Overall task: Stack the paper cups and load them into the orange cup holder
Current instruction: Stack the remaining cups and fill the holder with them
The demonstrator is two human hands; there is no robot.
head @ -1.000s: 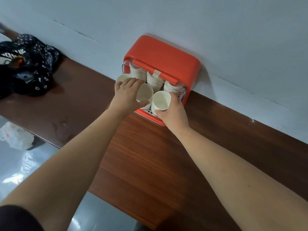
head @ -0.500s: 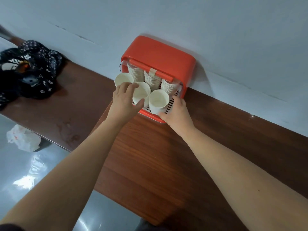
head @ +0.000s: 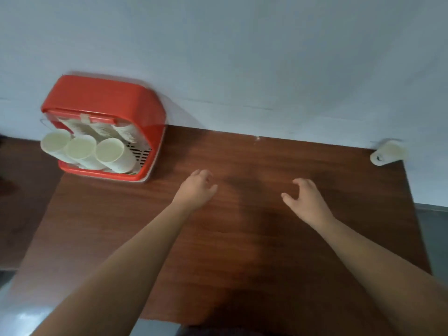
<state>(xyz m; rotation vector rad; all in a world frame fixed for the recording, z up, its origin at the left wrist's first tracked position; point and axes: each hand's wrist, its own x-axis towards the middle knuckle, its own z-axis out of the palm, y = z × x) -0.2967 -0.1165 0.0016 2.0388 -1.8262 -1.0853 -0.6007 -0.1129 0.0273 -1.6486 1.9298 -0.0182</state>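
Note:
The orange cup holder (head: 101, 95) stands against the wall at the left of the brown table (head: 242, 238). Three stacks of white paper cups (head: 109, 151) lean out of its front, with more stacks behind them under the lid. My left hand (head: 196, 190) hovers over the table to the right of the holder, fingers loosely curled and holding nothing. My right hand (head: 306, 202) is further right, fingers spread and loosely bent, also holding nothing. A single white cup (head: 388, 154) lies blurred at the table's far right corner by the wall.
The pale wall (head: 242, 57) runs along the table's back edge. A lower, darker surface (head: 21, 190) adjoins the table on the left. Grey floor (head: 434, 238) shows beyond the table's right edge.
Both hands have let go of the cup stacks and pulled back to the right over the table. The view has swung right, so the holder now sits at the left.

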